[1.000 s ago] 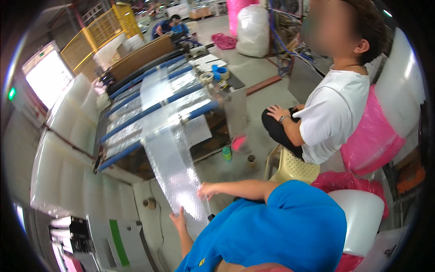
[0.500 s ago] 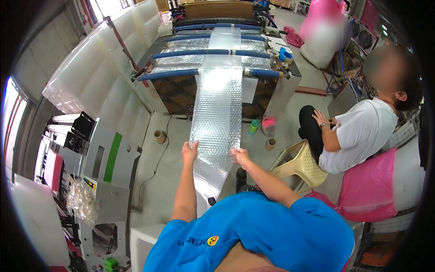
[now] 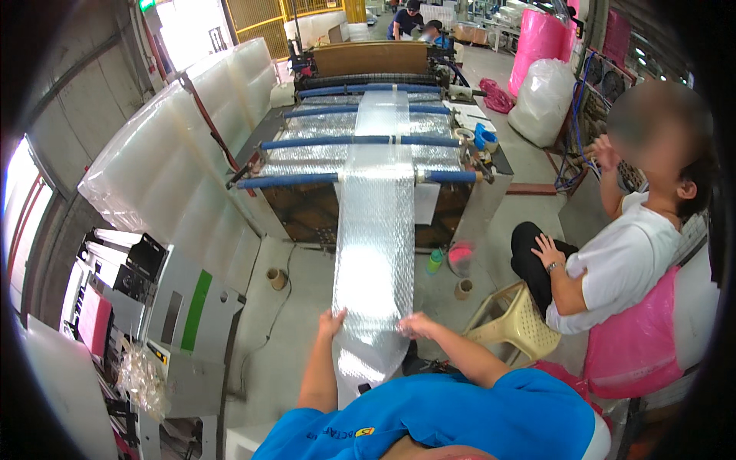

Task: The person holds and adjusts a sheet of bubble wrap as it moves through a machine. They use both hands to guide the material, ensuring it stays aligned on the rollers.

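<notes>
A long clear bubble wrap strip (image 3: 374, 222) runs from the machine (image 3: 257, 207) ahead, over its blue rollers (image 3: 299, 182), and down toward my body. My left hand (image 3: 331, 323) is closed on the strip's left edge. At about the same height, my right hand (image 3: 418, 325) pinches the right edge. Between them the film stretches fairly flat and catches bright glare. Below my hands the strip hangs on toward my blue shirt, where its lower end is hidden.
On the right a person in a white shirt (image 3: 629, 261) sits near a cream plastic stool (image 3: 517, 322). A green bottle (image 3: 435, 261) and cardboard cores (image 3: 464, 289) stand on the floor. A grey machine (image 3: 184, 330) and large wrapped rolls (image 3: 184, 146) line the left.
The view has tilted up, so the machine sits lower in the picture and more background shows. Both hands still grip the bubble wrap. The seated person has raised one hand.
</notes>
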Available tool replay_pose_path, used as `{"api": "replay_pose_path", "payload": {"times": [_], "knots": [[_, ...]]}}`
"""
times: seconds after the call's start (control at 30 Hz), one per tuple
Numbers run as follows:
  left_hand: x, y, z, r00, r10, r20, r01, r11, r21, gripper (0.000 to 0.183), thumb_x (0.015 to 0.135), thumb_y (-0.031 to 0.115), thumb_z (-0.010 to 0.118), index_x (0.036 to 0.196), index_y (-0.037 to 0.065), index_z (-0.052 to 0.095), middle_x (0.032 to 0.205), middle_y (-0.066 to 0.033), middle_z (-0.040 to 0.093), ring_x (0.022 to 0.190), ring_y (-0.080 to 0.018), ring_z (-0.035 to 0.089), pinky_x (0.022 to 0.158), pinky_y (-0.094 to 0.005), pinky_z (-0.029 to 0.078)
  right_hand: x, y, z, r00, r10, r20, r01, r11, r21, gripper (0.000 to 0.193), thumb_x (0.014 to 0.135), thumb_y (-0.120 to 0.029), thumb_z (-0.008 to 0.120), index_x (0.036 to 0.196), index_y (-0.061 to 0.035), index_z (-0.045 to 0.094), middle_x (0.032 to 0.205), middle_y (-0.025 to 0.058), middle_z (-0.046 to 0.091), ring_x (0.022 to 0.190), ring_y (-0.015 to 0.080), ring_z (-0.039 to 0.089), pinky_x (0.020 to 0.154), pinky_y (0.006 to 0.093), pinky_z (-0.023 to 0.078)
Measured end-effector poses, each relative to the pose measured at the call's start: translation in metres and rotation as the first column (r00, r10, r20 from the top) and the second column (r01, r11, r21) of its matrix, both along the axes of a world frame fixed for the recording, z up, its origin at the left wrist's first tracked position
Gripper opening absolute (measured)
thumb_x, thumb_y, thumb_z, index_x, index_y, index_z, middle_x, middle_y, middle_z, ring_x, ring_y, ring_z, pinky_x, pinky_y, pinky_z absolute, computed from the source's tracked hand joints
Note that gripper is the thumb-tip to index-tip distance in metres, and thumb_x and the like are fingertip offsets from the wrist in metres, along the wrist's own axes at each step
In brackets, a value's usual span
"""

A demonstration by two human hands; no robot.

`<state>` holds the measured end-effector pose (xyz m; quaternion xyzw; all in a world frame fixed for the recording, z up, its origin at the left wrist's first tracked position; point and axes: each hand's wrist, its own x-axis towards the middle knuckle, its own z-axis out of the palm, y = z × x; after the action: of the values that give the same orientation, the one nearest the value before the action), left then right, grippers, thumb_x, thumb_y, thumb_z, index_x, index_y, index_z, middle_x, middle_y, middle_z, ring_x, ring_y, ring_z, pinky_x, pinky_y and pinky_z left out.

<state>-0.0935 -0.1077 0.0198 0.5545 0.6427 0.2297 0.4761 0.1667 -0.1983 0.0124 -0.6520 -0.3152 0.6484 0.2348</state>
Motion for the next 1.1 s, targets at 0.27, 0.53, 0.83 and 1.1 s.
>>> {"api": "replay_pose_path", "payload": {"times": [0.27,0.53,0.83,1.1], "knots": [[0.022,0.043,0.002,0.992,-0.122,-0.014,0.119,0.984,-0.132,0.055,0.062,0.038,0.066,0.095,-0.004,0.054,0.089,-0.0149,0.058,0.083,-0.022,0.055,0.073,-0.0315,0.043,0.025,0.055,-0.014,0.999,0.03,-0.014,-0.03,1.0,0.002,0.02,0.079,-0.026,0.05,0.087,-0.0109,0.06,0.083,-0.0009,0.06,0.072,0.0118,0.055,0.058,0.0263,0.042],[0.073,0.134,0.008,0.98,-0.079,-0.181,0.072,0.996,-0.049,0.063,0.056,0.044,0.068,0.092,-0.006,0.054,0.089,-0.0203,0.056,0.085,-0.0277,0.055,0.073,-0.0328,0.043,0.066,0.138,-0.013,0.998,-0.019,0.058,0.009,0.984,0.179,0.02,0.081,-0.025,0.046,0.088,-0.0109,0.058,0.081,-0.0023,0.058,0.07,0.009,0.052,0.058,0.0261,0.041],[0.102,0.192,0.039,0.98,0.171,0.101,-0.178,0.981,0.071,0.061,0.058,0.044,0.067,0.086,-0.008,0.054,0.083,-0.0181,0.058,0.077,-0.0212,0.057,0.068,-0.0305,0.044,0.081,0.204,0.035,0.983,-0.172,-0.061,0.182,0.897,0.403,0.02,0.082,-0.023,0.045,0.088,-0.0072,0.055,0.082,0.0011,0.058,0.072,0.0101,0.053,0.056,0.0241,0.041],[0.079,0.16,0.023,0.994,-0.085,-0.069,0.089,0.995,0.046,0.084,0.049,0.046,0.072,0.106,-0.005,0.04,0.099,-0.0188,0.051,0.092,-0.0229,0.051,0.077,-0.0313,0.04,0.049,0.166,0.016,0.958,-0.276,-0.081,0.288,0.911,0.296,0.017,0.082,-0.017,0.044,0.092,-0.0056,0.052,0.086,0.0038,0.057,0.076,0.0141,0.054,0.06,0.0276,0.045]]}}
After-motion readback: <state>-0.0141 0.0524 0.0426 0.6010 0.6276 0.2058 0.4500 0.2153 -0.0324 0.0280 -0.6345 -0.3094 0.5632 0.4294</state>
